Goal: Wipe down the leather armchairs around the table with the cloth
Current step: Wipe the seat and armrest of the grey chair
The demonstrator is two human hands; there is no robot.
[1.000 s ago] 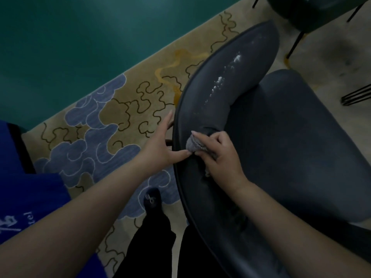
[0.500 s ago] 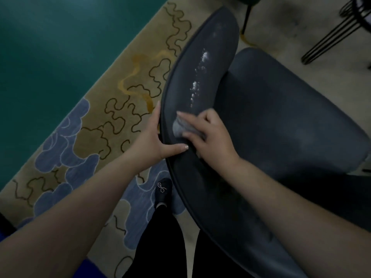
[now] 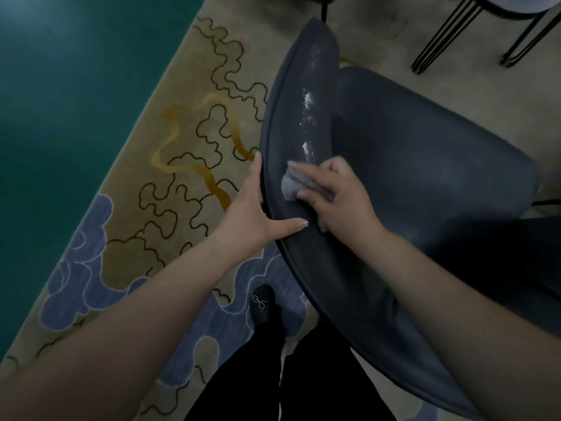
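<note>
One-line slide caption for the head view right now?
Right hand rubs a grey cloth along the dark armchair backrest below white specks; left hand grips its rim.

no legible text, labels or numbers
</note>
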